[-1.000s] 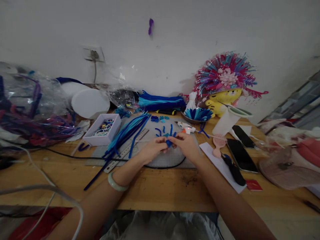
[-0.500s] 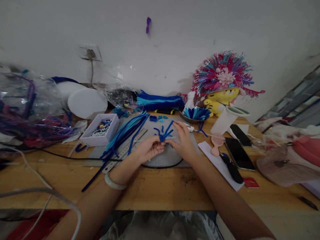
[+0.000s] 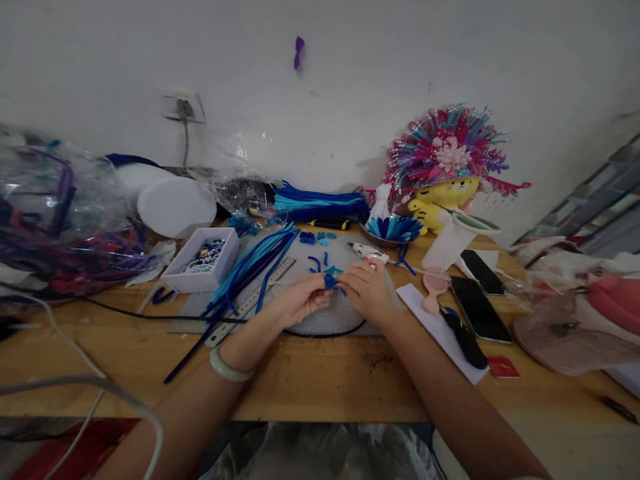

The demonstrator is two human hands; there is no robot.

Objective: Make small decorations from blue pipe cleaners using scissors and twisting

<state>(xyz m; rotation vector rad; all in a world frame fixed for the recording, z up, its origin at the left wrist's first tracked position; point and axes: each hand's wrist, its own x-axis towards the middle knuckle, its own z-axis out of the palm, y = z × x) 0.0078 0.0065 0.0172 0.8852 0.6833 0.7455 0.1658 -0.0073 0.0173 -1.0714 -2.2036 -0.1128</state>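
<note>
Both my hands meet over a grey mat (image 3: pixel 320 320) at the middle of the wooden table (image 3: pixel 310 380). My left hand (image 3: pixel 300 298) and my right hand (image 3: pixel 367 290) pinch a small blue pipe-cleaner piece (image 3: pixel 331 281) between their fingertips. A pale green bangle (image 3: pixel 227 368) sits on my left wrist. Short blue pipe-cleaner bits (image 3: pixel 320 261) lie on the mat just beyond my fingers. A glue gun (image 3: pixel 369 253) rests right behind my right hand.
A sheaf of long blue pipe cleaners (image 3: pixel 250 270) and a metal ruler (image 3: pixel 250 300) lie left of the mat. A white bead box (image 3: pixel 203 259) stands further left. Two phones (image 3: pixel 480 293), a pink comb (image 3: pixel 434 291) and a white cup (image 3: pixel 453 240) sit to the right. A decorated yellow plush toy (image 3: pixel 445 173) stands against the wall.
My right hand came back from the raised pipe-cleaner ends and closed on the piece beside my left hand. The spread blue ends are now folded down into a small bundle.
</note>
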